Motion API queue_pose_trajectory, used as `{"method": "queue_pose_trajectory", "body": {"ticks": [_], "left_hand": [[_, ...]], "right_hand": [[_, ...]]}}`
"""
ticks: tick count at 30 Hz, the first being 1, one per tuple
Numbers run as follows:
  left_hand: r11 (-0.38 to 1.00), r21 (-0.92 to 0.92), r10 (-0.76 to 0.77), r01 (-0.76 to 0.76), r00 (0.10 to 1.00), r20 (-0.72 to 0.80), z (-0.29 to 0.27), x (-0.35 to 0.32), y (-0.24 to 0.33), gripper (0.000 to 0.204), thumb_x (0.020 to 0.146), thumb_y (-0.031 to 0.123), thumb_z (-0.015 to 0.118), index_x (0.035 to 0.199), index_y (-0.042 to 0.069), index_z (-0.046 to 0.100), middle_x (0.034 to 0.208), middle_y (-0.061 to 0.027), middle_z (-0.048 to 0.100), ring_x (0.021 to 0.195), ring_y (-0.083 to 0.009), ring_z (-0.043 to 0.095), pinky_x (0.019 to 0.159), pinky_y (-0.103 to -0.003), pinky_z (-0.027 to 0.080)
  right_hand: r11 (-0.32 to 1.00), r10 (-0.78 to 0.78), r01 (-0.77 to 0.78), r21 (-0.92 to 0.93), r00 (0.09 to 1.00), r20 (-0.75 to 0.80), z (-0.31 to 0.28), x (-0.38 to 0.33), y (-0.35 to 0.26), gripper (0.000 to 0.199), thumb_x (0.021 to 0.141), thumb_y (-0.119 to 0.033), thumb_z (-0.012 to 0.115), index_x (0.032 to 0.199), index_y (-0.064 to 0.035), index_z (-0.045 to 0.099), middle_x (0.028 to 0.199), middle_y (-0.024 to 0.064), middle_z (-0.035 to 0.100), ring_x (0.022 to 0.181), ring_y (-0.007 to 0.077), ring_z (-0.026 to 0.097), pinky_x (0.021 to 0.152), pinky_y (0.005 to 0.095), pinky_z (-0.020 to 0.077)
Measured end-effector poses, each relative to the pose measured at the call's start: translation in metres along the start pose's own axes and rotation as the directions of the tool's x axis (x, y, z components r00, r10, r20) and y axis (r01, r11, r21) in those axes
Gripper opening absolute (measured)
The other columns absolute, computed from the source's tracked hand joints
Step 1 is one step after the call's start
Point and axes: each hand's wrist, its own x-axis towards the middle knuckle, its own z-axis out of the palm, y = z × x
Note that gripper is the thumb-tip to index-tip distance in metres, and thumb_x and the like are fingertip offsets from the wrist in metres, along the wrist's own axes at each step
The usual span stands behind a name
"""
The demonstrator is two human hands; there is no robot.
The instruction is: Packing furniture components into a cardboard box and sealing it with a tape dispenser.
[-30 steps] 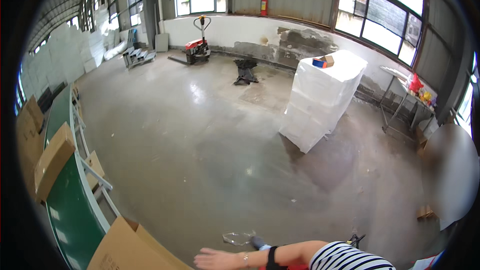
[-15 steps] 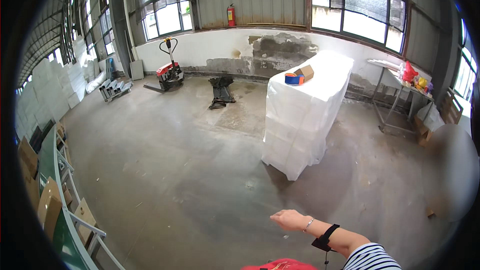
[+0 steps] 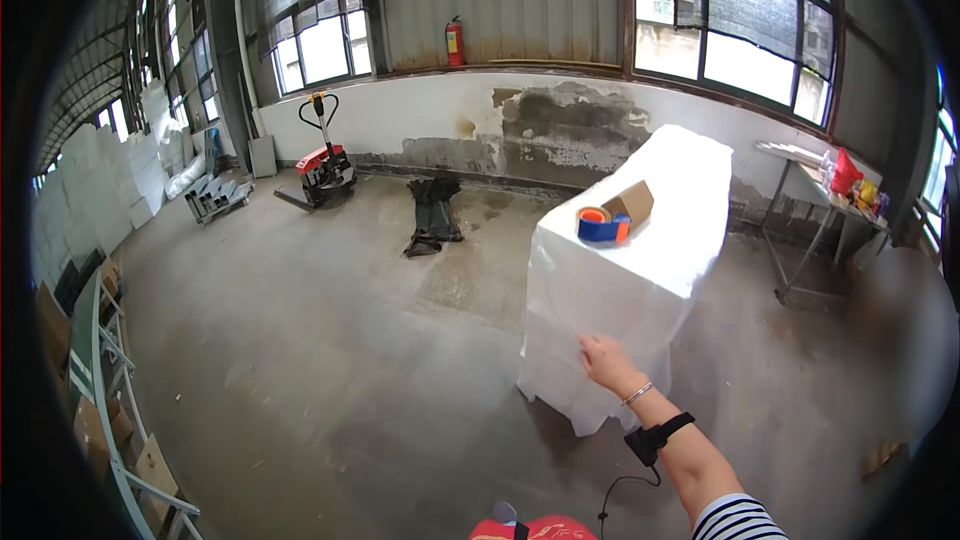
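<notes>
My right hand (image 3: 608, 362) reaches forward from the lower right, its fingers loosely bent and nothing visible in them. In the picture it overlaps the near face of a tall block wrapped in white sheeting (image 3: 570, 290); whether it touches the sheeting I cannot tell. On top of the block sit a blue tape dispenser with an orange roll (image 3: 603, 227) and, against it, a small brown cardboard piece (image 3: 632, 202). A black strap with a small box and cable (image 3: 655, 437) circles my right forearm. My left hand is out of view.
A red pallet jack (image 3: 325, 168) stands near the back wall, with crumpled black sheeting (image 3: 435, 215) on the floor beside it. A metal-legged table (image 3: 800, 210) is at the right. Along the left edge runs a green-topped bench (image 3: 100, 380) with cardboard about it.
I am closer to the wrapped block, which looks larger. My right hand has moved up and slightly right, from over the floor to in front of the block's near face.
</notes>
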Motion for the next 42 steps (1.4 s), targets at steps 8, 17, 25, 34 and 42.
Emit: {"method": "queue_pose_trajectory", "body": {"ticks": [8, 17, 25, 34, 42], "left_hand": [[0.387, 0.015, 0.64, -0.922, 0.28, 0.715, 0.246, -0.147, 0.138, 0.05, 0.086, 0.025, 0.064, 0.127, 0.0, 0.052, 0.123, -0.0213, 0.058, 0.106, -0.0338, 0.06, 0.094, -0.042, 0.046], [0.677, 0.41, 0.316, -0.612, 0.744, 0.589, 0.182, -0.186, 0.002, 0.043, 0.092, 0.026, 0.058, 0.127, 0.0, 0.055, 0.112, -0.0221, 0.065, 0.105, -0.0341, 0.063, 0.092, -0.041, 0.049], [0.742, 0.042, 0.66, -0.669, 0.74, 0.132, 0.14, -0.257, 0.074, 0.045, 0.081, 0.01, 0.072, 0.123, 0.002, 0.058, 0.111, -0.0139, 0.068, 0.101, -0.0223, 0.067, 0.088, -0.033, 0.053], [0.449, 0.411, 0.879, -0.794, 0.475, -0.041, -0.01, -0.281, 0.055, 0.069, 0.074, 0.02, 0.078, 0.129, -0.006, 0.045, 0.12, -0.0203, 0.058, 0.115, -0.034, 0.055, 0.103, -0.042, 0.041], [0.815, 0.352, 0.554, -0.461, 0.797, -0.239, -0.169, -0.299, -0.07, 0.057, 0.088, 0.043, 0.065, 0.126, 0.002, 0.05, 0.123, -0.0169, 0.059, 0.122, -0.0305, 0.051, 0.112, -0.045, 0.029]], "right_hand": [[0.942, -0.153, 0.084, -0.324, 0.969, -0.195, 0.003, 0.198, 0.11, 0.041, 0.083, -0.004, 0.053, 0.124, 0.0005, 0.051, 0.11, 0.0145, 0.059, 0.109, 0.0294, 0.056, 0.096, 0.0436, 0.0429], [0.845, -0.38, 0.388, -0.369, 0.92, 0.097, -0.013, 0.297, 0.116, 0.014, 0.079, -0.008, 0.06, 0.092, -0.0044, 0.057, 0.086, 0.0099, 0.061, 0.091, 0.0259, 0.06, 0.11, 0.061, 0.0224], [0.11, -0.994, 0.991, -0.07, 0.11, -0.009, -0.015, 0.169, -0.187, 0.015, 0.078, -0.006, 0.057, 0.091, -0.0029, 0.062, 0.074, 0.0026, 0.05, 0.079, 0.0192, 0.055, 0.111, 0.0648, 0.0249], [-0.659, -0.727, 0.583, 0.476, -0.655, -0.205, -0.027, -0.089, -0.432, 0.008, 0.075, -0.007, 0.062, 0.083, -0.0075, 0.064, 0.078, 0.0028, 0.059, 0.085, 0.0187, 0.061, 0.11, 0.0645, 0.0245], [-0.729, -0.389, 0.064, 0.682, -0.858, -0.335, -0.05, -0.278, -0.583, 0.014, 0.079, -0.004, 0.063, 0.091, -0.006, 0.056, 0.071, 0.0053, 0.061, 0.078, 0.0248, 0.064, 0.113, 0.0579, 0.0218]]}}
